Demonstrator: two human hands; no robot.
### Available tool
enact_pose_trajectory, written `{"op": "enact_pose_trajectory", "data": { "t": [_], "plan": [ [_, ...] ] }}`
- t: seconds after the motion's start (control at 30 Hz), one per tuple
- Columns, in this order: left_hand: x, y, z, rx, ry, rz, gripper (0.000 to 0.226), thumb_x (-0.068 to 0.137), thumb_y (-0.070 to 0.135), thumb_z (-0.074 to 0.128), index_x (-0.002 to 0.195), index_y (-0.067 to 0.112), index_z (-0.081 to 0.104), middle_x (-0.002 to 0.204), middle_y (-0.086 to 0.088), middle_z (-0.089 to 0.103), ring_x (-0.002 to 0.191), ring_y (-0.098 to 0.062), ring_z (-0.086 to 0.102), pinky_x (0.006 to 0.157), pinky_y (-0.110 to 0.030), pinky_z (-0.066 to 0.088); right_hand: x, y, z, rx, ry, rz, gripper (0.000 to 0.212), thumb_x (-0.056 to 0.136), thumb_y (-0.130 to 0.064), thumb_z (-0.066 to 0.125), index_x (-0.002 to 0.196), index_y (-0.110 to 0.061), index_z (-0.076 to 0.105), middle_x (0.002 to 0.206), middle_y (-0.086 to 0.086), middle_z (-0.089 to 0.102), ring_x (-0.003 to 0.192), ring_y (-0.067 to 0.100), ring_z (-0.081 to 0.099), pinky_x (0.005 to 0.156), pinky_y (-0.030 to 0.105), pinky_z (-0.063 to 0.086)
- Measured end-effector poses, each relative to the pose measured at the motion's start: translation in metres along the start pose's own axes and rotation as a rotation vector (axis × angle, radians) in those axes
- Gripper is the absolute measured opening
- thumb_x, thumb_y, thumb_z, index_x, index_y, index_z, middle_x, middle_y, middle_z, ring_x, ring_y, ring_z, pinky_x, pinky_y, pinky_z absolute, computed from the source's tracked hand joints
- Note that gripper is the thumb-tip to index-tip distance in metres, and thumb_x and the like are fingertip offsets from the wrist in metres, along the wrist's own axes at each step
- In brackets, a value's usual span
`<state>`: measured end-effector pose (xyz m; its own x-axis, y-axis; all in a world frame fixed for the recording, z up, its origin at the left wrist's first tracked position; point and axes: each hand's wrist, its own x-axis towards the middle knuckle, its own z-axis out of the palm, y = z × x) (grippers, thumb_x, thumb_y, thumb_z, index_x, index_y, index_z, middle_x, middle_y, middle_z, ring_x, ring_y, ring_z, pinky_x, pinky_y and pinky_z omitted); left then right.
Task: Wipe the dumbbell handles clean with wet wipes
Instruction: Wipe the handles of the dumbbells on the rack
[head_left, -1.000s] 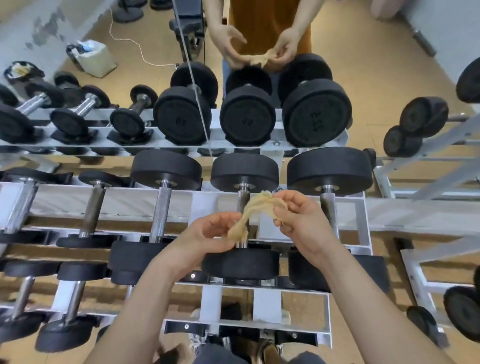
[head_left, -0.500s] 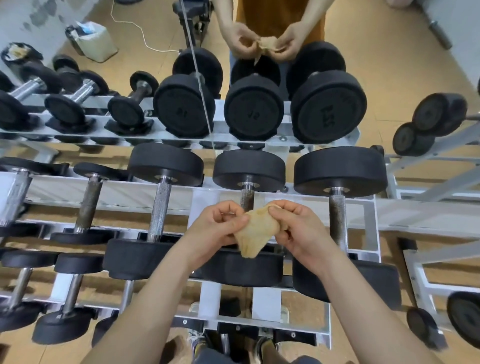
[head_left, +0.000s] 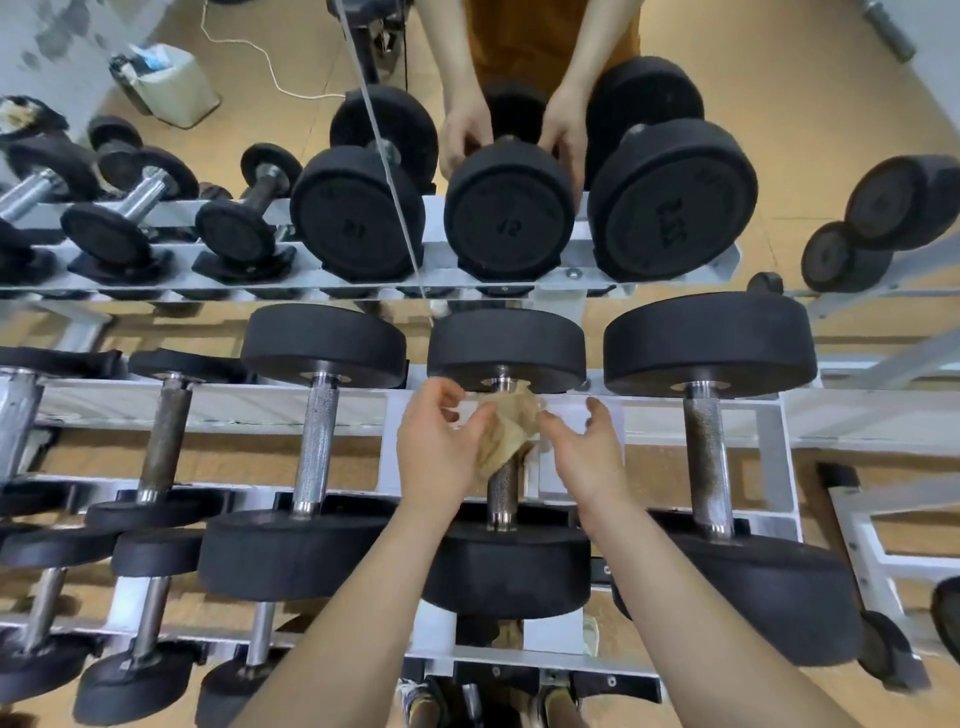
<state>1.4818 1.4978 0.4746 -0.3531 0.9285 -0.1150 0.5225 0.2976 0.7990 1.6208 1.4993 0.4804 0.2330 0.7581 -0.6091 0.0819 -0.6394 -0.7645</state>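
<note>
Shoes (head_left: 558, 704) showed at the bottom edge, below a white rack (head_left: 769, 415). Both bare forearms reached up over the near weight of the middle dumbbell (head_left: 506, 571), which lay on the rack's top tier with its length pointing away from the camera. Left hand (head_left: 441, 447) was just left of the handle (head_left: 503, 488), fingers curled onto a crumpled tan wipe (head_left: 506, 431); grip narrow, holding the wipe's left edge. Right hand (head_left: 582, 457) was just right of the handle, grip wide and loose, thumb lifted clear, fingertips touching the wipe's right edge. The wipe sat bunched over the far half of the handle, close to the far weight. The near half of the handle was bare knurled metal. Left dumbbell (head_left: 318, 441) and right dumbbell (head_left: 706, 457) lay parallel on the same tier, one on each side, untouched. More dumbbells sat on the lower tier and further left. Beyond the rack a mirror (head_left: 805, 104) reflected the dumbbells' end faces, the tan floor (head_left: 769, 52) and the person's two hands at the middle dumbbell.
</note>
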Motion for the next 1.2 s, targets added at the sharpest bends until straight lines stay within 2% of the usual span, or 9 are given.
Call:
{"op": "enact_pose_trajectory", "data": {
  "t": [0.13,0.27,0.43,0.53,0.7,0.83,0.97,1.07,1.2],
  "plan": [
    [-0.014,-0.003,-0.004,0.181,-0.228,-0.027,0.008,0.084,0.029,0.070,0.081,0.029,0.062,0.083,0.011,0.068,0.079,-0.010,0.062,0.075,-0.025,0.047,-0.009,0.004,0.023,-0.234,0.010,-0.320,0.037,0.095,-0.033,0.056,0.129,-0.016,0.057,0.118,0.002,0.066,0.108,0.023,0.061,0.093,0.033,0.047],
    [-0.006,-0.001,-0.004,0.125,-0.253,-0.073,0.021,0.081,0.014,0.069,0.070,0.031,0.062,0.070,0.015,0.066,0.072,-0.009,0.064,0.069,-0.021,0.049,0.001,0.004,0.042,-0.652,0.104,-0.507,0.023,0.095,-0.030,0.053,0.103,-0.010,0.061,0.090,0.009,0.070,0.087,0.031,0.064,0.073,0.036,0.049],
    [0.003,-0.011,-0.003,-0.136,-0.225,-0.162,0.022,0.078,0.002,0.075,0.075,0.023,0.071,0.076,0.009,0.073,0.075,-0.005,0.069,0.072,-0.019,0.055,0.018,0.019,0.036,-0.878,0.093,-1.021,0.021,0.074,-0.011,0.066,0.094,-0.015,0.070,0.108,-0.001,0.070,0.095,0.028,0.064,0.077,0.030,0.056],
    [0.010,-0.008,0.000,-0.257,-0.098,-0.225,0.020,0.079,-0.001,0.072,0.077,0.019,0.071,0.078,0.005,0.073,0.074,-0.007,0.070,0.074,-0.024,0.056,0.030,0.019,0.036,-0.993,0.069,-1.176,0.035,0.083,-0.019,0.047,0.107,-0.012,0.071,0.117,0.000,0.069,0.102,0.027,0.061,0.081,0.035,0.056],
    [0.013,-0.004,0.016,-0.308,0.025,-0.310,0.020,0.081,0.005,0.070,0.072,0.022,0.062,0.075,0.005,0.068,0.074,-0.015,0.067,0.073,-0.029,0.054,0.036,0.026,0.024,-0.904,0.005,-1.154,0.040,0.086,-0.010,0.054,0.124,-0.013,0.064,0.129,-0.001,0.063,0.116,0.018,0.050,0.092,0.032,0.052],
    [0.013,0.005,0.023,-0.233,-0.037,-0.277,0.012,0.088,0.032,0.069,0.080,0.025,0.075,0.074,0.010,0.072,0.077,-0.014,0.068,0.073,-0.029,0.054,0.013,0.022,0.017,-0.645,-0.013,-0.805,0.034,0.095,-0.009,0.047,0.126,-0.013,0.060,0.120,0.008,0.066,0.109,0.026,0.061,0.091,0.029,0.048],
    [0.006,0.016,0.025,0.105,0.022,0.102,0.015,0.089,0.021,0.065,0.100,0.018,0.076,0.089,-0.001,0.075,0.081,-0.021,0.067,0.071,-0.031,0.052,0.007,-0.005,0.033,-0.417,-0.007,-0.483,0.025,0.097,-0.015,0.043,0.113,-0.014,0.062,0.105,0.009,0.069,0.096,0.029,0.061,0.082,0.035,0.049],
    [0.002,0.000,0.022,0.384,-0.027,0.540,0.033,0.069,0.001,0.078,0.100,0.009,0.074,0.094,-0.009,0.074,0.074,-0.025,0.070,0.061,-0.030,0.057,-0.003,-0.005,0.031,-0.460,-0.037,-0.474,0.034,0.100,-0.018,0.040,0.130,-0.020,0.055,0.122,0.007,0.065,0.104,0.028,0.061,0.090,0.035,0.048],
    [0.011,-0.012,0.022,0.509,-0.096,0.685,0.042,0.069,0.003,0.079,0.109,0.007,0.070,0.113,-0.007,0.070,0.089,-0.024,0.071,0.065,-0.031,0.059,-0.009,0.003,0.019,-0.453,-0.112,-0.476,0.045,0.100,-0.017,0.041,0.144,-0.025,0.043,0.140,-0.002,0.054,0.118,0.022,0.057,0.099,0.028,0.044]
  ]
}}
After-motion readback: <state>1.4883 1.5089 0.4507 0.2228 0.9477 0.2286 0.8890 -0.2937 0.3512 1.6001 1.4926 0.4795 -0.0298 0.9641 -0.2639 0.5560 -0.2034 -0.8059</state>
